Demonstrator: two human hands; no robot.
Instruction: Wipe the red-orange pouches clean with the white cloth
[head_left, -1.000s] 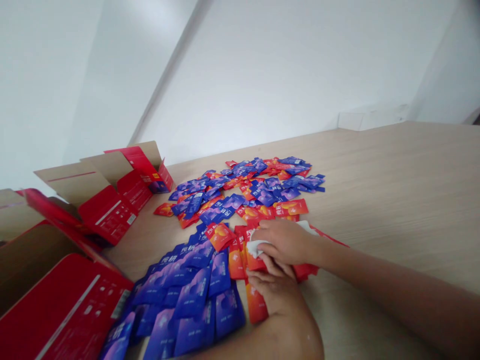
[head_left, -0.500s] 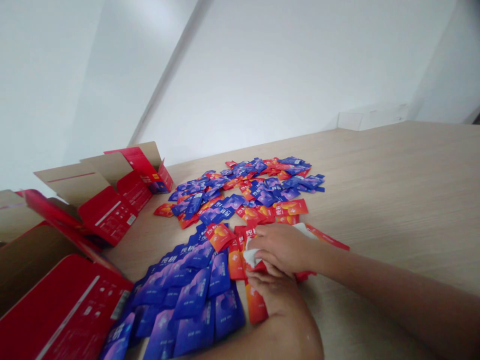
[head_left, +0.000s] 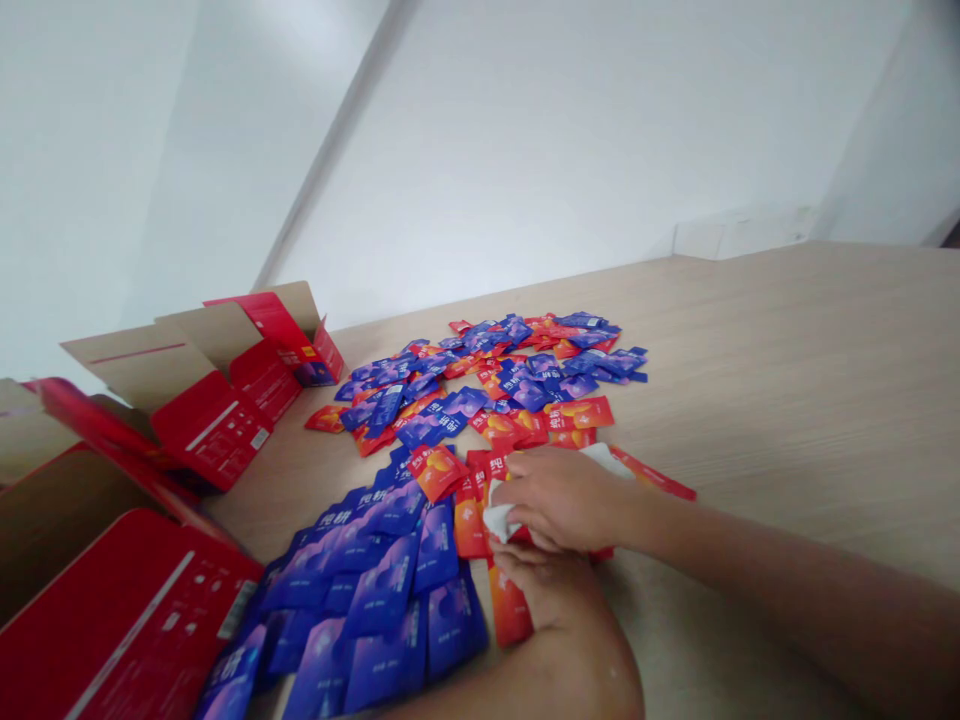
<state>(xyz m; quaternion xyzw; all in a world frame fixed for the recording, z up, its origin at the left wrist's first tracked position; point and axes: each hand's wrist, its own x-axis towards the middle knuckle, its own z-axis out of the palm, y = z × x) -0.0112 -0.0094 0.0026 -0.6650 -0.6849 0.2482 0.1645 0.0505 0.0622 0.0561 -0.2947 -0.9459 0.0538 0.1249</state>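
Observation:
My right hand (head_left: 566, 492) is closed on a crumpled white tissue (head_left: 498, 522), which shows at the fingertips and again behind the wrist. Under it lie red-orange sachets (head_left: 470, 525), partly covered by both hands. Just below, my left hand (head_left: 551, 585) reaches in from the front with fingers stretched over the red sachets; the right hand hides part of them. Rows of overlapping blue-purple sachets (head_left: 386, 585) spread to the left of the hands. One red sachet (head_left: 436, 470) rests across the top of the blue rows.
A loose heap of mixed blue and red sachets (head_left: 529, 385) lies farther back on the wooden table (head_left: 787, 400). Along the left stand opened red cartons (head_left: 127, 620) with flaps raised. At the back right, a white box-like shape (head_left: 739, 235) sits against the wall.
Both hands stay over the red sachets, nearly in the same place. The right hand and tissue have shifted very slightly; the whole view has moved a little too.

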